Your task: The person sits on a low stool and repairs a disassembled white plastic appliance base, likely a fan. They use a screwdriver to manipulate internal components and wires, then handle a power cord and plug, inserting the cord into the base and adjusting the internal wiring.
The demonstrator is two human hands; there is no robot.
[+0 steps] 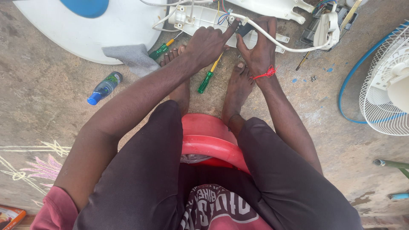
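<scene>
Our left hand (207,42) and right hand (260,49) pinched a small black part (244,29) between the fingertips, over the white fan housing (200,17) on the concrete floor (51,98). A blue-capped bottle with a green label (104,88) lay left, near green-handled screwdrivers (205,81).

On the floor to your left lies a small bottle (104,88) with a blue cap and a green-and-dark label, tilted beside the grey cloth (133,58). At the bottom left corner you see an orange-red printed carton (9,216), cut off by the edge.
</scene>
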